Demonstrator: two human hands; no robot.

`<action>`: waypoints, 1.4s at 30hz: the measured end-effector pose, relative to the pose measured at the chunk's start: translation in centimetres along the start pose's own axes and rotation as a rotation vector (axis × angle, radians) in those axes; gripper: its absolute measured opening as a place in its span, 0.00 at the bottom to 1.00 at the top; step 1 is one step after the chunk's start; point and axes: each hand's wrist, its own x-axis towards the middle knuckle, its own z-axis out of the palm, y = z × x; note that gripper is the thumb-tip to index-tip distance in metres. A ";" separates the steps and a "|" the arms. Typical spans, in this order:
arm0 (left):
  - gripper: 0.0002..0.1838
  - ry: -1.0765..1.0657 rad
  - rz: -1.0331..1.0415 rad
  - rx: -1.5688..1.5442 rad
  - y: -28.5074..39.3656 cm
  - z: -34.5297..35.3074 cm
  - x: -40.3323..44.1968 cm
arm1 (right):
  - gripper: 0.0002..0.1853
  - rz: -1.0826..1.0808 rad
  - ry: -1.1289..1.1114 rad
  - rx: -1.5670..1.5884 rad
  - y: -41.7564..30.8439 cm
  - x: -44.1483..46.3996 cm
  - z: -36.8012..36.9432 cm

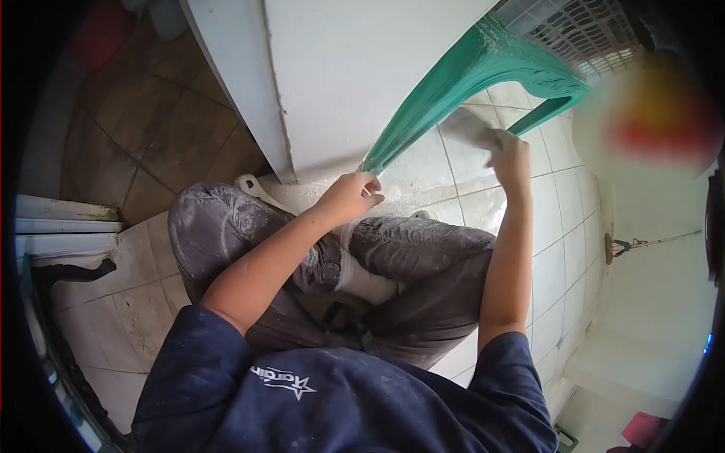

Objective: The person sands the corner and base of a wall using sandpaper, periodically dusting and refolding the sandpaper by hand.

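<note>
My left hand [351, 198] is at the foot of a green plastic stool's leg [411, 121], beside the white wall corner. Its fingers are curled and pressed together at the leg's lower end; what they grip is too small to make out. On the right, my right hand [510, 157] is raised over the tiled floor, closed on a flat greyish thing [467, 127] that is blurred by motion and may be a cloth or a sheet. That thing is near the stool's inner side. Whitish dust lies on the floor by the leg and on my dark trousers [423, 240].
A grey perforated basket [578, 34] rests on the stool's top. White wall [340, 68] rises ahead. A broom-like tool [615, 248] is on the right, and a blurred red and white object [657, 128] is at upper right. White panels [68, 226] stand at the left.
</note>
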 end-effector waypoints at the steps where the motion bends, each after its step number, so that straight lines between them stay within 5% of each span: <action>1: 0.15 -0.023 -0.035 -0.003 0.7 -0.3 -0.2 | 0.13 0.006 -0.024 -0.018 0.2 -0.2 -0.2; 2: 0.15 -0.026 -0.017 -0.004 0.7 -0.4 -0.3 | 0.12 0.009 -0.045 -0.036 0.2 -0.7 -0.1; 4: 0.16 -0.022 0.013 -0.004 0.6 -0.4 -0.2 | 0.10 -0.184 -0.462 0.506 -3.8 -3.5 1.8; 5: 0.16 -0.004 0.017 0.020 0.7 -0.4 0.0 | 0.08 -0.248 -0.611 0.497 -6.1 -4.2 1.1; 7: 0.16 -0.002 0.010 0.086 0.9 -0.6 -0.4 | 0.08 -0.154 -0.442 0.402 -4.9 -3.1 1.3; 10: 0.17 -0.002 -0.018 0.093 0.9 -0.5 -0.5 | 0.10 0.036 0.176 0.069 2.3 0.7 -0.1; 13: 0.16 0.051 0.020 0.216 0.1 -0.3 -0.4 | 0.09 -0.344 -0.134 0.375 -1.6 -2.7 2.4; 16: 0.15 0.016 0.043 0.254 0.4 -0.4 -0.3 | 0.12 -0.180 -0.520 0.522 -6.1 -4.3 1.2; 18: 0.15 0.041 0.096 0.193 1.0 -0.2 -0.7 | 0.15 -0.125 0.120 0.154 -0.3 -0.8 0.7; 19: 0.14 -0.015 0.079 0.147 2.4 -0.8 -0.9 | 0.16 0.041 0.181 -0.064 -0.2 -0.4 -1.2; 20: 0.14 -0.027 0.071 0.160 3.0 -1.1 -1.2 | 0.16 0.170 0.179 0.041 -0.4 -0.9 -2.0; 22: 0.14 -0.046 0.056 0.179 3.4 -1.4 -1.2 | 0.15 -0.108 -0.012 0.215 -2.4 -2.9 -0.2; 23: 0.13 0.005 0.104 0.199 3.1 -1.3 -1.2 | 0.13 -0.176 -0.348 0.509 -3.9 -4.4 0.9; 26: 0.13 0.076 0.059 0.290 1.8 -1.3 -1.1 | 0.12 -0.078 -0.280 0.453 -4.3 -3.1 1.1; 28: 0.14 0.038 -0.023 0.311 2.4 -1.6 -1.1 | 0.14 -0.183 0.167 -0.105 1.4 -0.2 0.4; 30: 0.14 0.031 -0.045 0.306 3.0 -1.9 -0.9 | 0.15 0.005 0.075 0.045 0.9 -0.9 -0.4; 33: 0.22 0.082 -0.036 0.222 2.7 -1.6 -0.4 | 0.12 -0.056 -0.260 0.588 -2.2 -2.6 1.5; 37: 0.44 -0.070 -0.450 -0.660 3.9 -1.7 -0.4 | 0.13 -0.063 -0.503 0.828 -2.8 -2.6 0.5; 42: 0.34 -0.194 -0.157 -0.996 5.6 -2.7 -0.6 | 0.11 0.007 -0.714 0.763 -3.3 -3.1 -0.4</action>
